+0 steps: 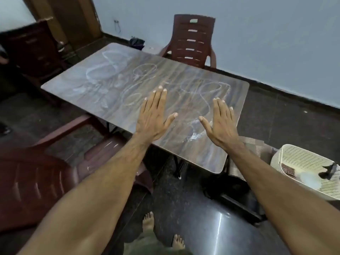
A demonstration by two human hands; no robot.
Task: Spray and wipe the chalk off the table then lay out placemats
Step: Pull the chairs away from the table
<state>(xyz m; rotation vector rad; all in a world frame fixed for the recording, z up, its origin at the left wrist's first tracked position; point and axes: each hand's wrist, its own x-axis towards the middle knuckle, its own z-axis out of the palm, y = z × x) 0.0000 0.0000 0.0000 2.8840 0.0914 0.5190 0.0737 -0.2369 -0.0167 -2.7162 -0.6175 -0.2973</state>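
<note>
A wood-grain table (pixel 114 111) fills the middle of the view, covered in white chalk scribbles (pixel 145 72) of loops and lines. My left hand (pixel 153 115) and my right hand (pixel 219 124) are stretched out over the near end of the table, palms down, fingers straight and spread, holding nothing. At the right, a white perforated basket (pixel 287 153) holds a spray bottle (pixel 329 172) with a dark trigger head, a pale cloth and a small dark item. Woven placemats (pixel 255 144) lie beside the basket, partly hidden by my right forearm.
A maroon plastic chair (pixel 193 41) stands at the table's far side against the blue wall. Another maroon chair (pixel 36 179) sits at the near left, and a third (pixel 33 50) at the far left. My bare feet are on the dark polished floor below.
</note>
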